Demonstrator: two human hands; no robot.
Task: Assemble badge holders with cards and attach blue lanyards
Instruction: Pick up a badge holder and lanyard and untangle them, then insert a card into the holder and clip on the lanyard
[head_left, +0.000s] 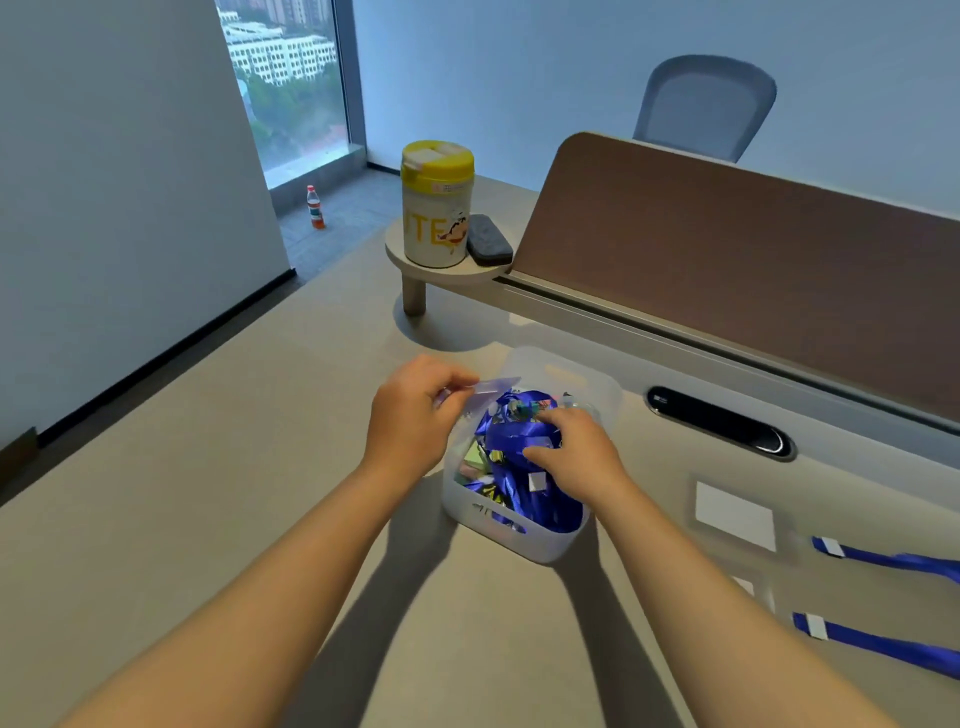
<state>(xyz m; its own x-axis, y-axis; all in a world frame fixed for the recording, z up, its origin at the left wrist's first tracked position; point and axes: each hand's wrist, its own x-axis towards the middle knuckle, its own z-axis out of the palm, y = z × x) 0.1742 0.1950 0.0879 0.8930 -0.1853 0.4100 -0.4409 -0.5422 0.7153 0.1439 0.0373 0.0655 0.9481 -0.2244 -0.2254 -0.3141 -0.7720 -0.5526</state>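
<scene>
Near the middle of the desk (208, 519) I see a translucent white bin (550, 540) stuffed with a tangle of blue lanyards (519, 441), some paper slips and clips among them. My left hand (415, 410) is at the bin's left rim, thumb and fingers pinched on a clear badge holder (493, 387) that juts out flat over the bin's far left corner. My right hand (576, 452) is down inside the bin, palm down on the lanyard heap with fingers curled into it; I cannot tell whether it grips a strap or only presses on the pile.

Toward the desk's right edge lies a finished holder with a white card (735, 514), and nearer me two more blue lanyards (893, 561) stretch off to the right, each with a white tag at its end. At the far edge, on a small raised shelf (441, 273) beside the brown divider (727, 249), stand a yellow-lidded canister (435, 208) and a dark eraser (489, 240), touching.
</scene>
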